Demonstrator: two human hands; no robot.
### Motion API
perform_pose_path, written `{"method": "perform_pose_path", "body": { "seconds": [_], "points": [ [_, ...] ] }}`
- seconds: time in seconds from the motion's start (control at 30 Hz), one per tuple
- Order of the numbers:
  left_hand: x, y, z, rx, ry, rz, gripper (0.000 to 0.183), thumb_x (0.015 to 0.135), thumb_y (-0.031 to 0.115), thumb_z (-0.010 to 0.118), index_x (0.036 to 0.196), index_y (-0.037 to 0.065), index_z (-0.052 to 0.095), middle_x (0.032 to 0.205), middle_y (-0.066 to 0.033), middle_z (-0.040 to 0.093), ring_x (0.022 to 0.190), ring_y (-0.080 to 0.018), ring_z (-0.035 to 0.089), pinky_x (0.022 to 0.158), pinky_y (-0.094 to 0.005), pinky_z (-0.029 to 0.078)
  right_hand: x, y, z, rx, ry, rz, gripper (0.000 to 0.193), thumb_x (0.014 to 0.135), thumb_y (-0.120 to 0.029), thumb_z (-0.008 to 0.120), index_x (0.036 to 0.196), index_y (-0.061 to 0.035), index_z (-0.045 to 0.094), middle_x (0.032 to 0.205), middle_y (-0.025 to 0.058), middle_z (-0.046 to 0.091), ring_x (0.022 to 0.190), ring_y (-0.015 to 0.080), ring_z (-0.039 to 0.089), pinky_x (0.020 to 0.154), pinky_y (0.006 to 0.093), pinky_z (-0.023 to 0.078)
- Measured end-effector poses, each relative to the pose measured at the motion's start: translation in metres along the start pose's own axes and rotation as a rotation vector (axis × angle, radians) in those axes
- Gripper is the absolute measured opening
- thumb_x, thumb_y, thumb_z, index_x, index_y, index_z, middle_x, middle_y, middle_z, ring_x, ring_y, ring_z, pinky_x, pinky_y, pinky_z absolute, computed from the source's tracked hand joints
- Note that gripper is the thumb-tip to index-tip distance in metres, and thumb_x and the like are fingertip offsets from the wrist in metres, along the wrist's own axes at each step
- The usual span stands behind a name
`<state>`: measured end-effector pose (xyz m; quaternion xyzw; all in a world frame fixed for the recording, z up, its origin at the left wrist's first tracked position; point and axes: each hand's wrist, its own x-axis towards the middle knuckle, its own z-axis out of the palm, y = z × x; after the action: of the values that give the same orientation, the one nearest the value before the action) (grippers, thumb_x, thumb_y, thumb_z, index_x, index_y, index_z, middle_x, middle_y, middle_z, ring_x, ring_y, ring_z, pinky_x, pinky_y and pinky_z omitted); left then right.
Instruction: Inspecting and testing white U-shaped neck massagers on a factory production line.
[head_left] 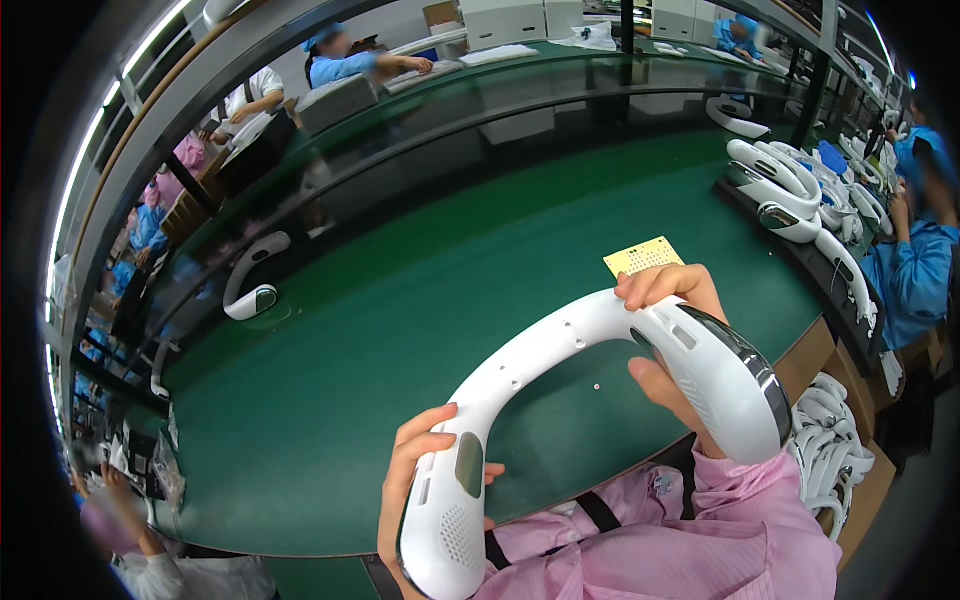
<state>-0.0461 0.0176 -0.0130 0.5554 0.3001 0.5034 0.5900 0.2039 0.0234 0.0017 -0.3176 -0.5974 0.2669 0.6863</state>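
Observation:
A white, U-shaped neck fan is held up over the near part of the green table, its curve pointing away from me. Fingers of my left hand wrap round the left arm of the fan, beside a dark oval panel and a patch of small vent holes. My right hand grips the right arm near its bend, thumb on the inner side. Glossy dark trim runs along that arm's outer edge. Small holes show along the band. Just beyond my right hand lies a yellow card with rows of dark marks.
Many white fan parts are piled on a dark tray at the right. A cardboard box of white parts stands below. Another neck fan lies far left on the green tabletop. Co-workers sit around; the nearest one is at right.

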Motion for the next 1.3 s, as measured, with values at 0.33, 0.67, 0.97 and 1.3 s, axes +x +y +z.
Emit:
{"method": "perform_pose_path", "body": {
  "seconds": [0.33,0.67,0.97,1.3],
  "points": [
    [0.022,-0.031,-0.025,0.113,0.279,0.206,0.082,0.074,0.070,0.054,0.110,-0.003,0.050,0.094,-0.0141,0.056,0.080,-0.0198,0.055,0.070,-0.0352,0.045,0.006,0.000,-0.004,0.088,-0.281,0.628,0.057,0.087,-0.043,0.058,0.122,0.0001,0.044,0.092,0.0041,0.054,0.085,0.0120,0.053,0.073,0.0254,0.045],
    [0.054,-0.042,-0.024,-0.829,0.283,-0.360,0.061,0.088,0.057,0.044,0.092,-0.004,0.046,0.070,-0.0096,0.045,0.050,-0.0141,0.040,0.039,-0.0240,0.040,0.016,0.013,0.007,0.553,-0.104,1.035,0.046,0.099,-0.040,0.027,0.119,-0.0025,0.044,0.091,0.0066,0.055,0.082,0.0140,0.056,0.073,0.0338,0.052],
    [0.053,-0.043,-0.035,-0.626,0.300,-0.366,0.062,0.091,0.058,0.037,0.098,-0.002,0.051,0.071,-0.0062,0.049,0.055,-0.0139,0.044,0.048,-0.0255,0.041,0.023,0.041,0.020,0.312,-0.154,1.042,0.046,0.078,-0.013,0.069,0.112,-0.0013,0.041,0.086,0.0031,0.047,0.069,0.0075,0.052,0.058,0.0242,0.050],
    [0.079,-0.068,-0.103,-0.025,0.213,-0.380,0.046,0.099,0.034,0.033,0.128,-0.001,0.040,0.114,-0.0108,0.046,0.098,-0.0196,0.053,0.086,-0.0357,0.049,0.092,0.142,0.031,0.481,0.087,1.033,0.026,0.079,-0.007,0.061,0.099,-0.0014,0.045,0.074,0.0055,0.049,0.062,0.0144,0.051,0.061,0.0310,0.049]
  ]
}}
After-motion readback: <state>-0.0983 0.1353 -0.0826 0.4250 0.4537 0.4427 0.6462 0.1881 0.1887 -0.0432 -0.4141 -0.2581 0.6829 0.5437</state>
